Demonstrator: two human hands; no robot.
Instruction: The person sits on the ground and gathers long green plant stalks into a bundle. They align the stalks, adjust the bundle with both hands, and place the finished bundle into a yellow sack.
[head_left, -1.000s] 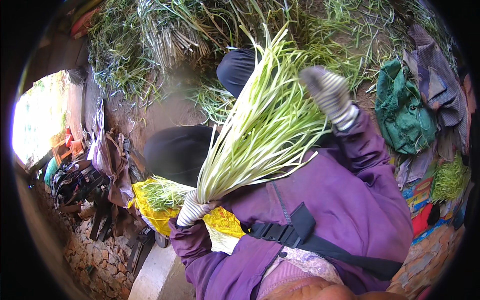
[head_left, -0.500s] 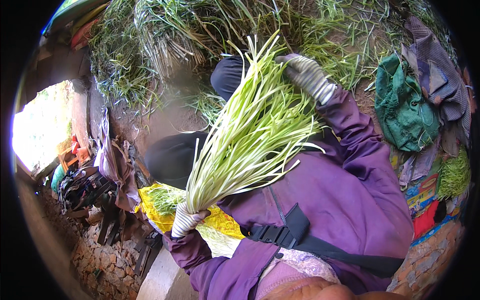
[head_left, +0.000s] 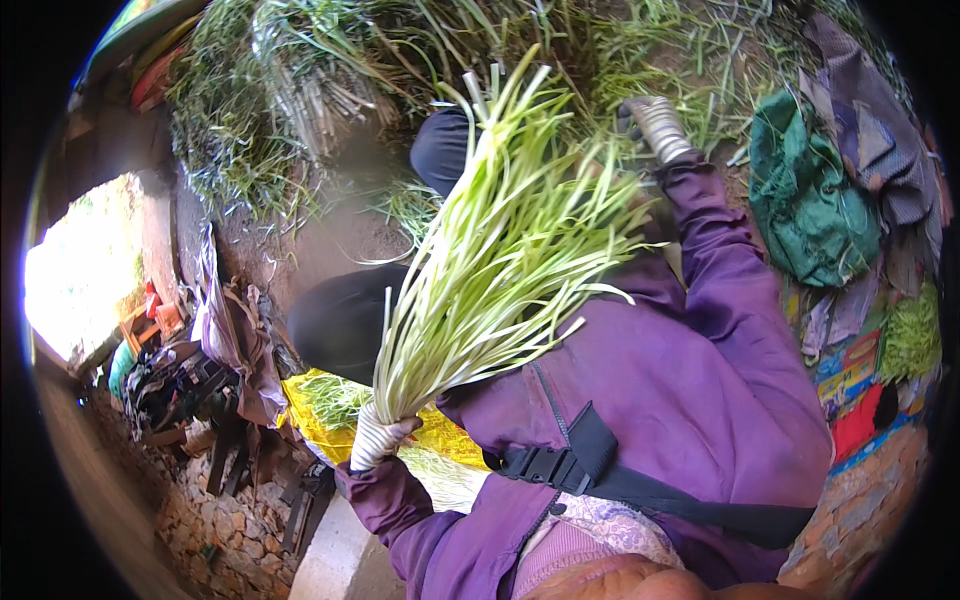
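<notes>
My left hand [head_left: 378,436], in a striped grey-white glove, grips the base of a thick bunch of long green leaves [head_left: 495,240] that fans up and to the right. My right hand [head_left: 655,125], also gloved, reaches far forward toward the heap of cut greens [head_left: 330,80] on the ground; its fingers are mostly hidden, and I cannot tell whether it holds anything. Purple sleeves [head_left: 720,300] cover both arms, and a black strap with a buckle [head_left: 560,462] crosses my chest.
A yellow sack [head_left: 320,400] with greens lies under my left hand. A green cloth bundle [head_left: 805,205] and other fabrics lie at the right. Dark clutter and cloth [head_left: 190,380] sit at the left by a bright opening. A stone ledge [head_left: 330,560] is below.
My right hand has moved forward and away from the bunch toward the heap of greens. My left hand has stayed on the bunch's base, drifting slightly lower.
</notes>
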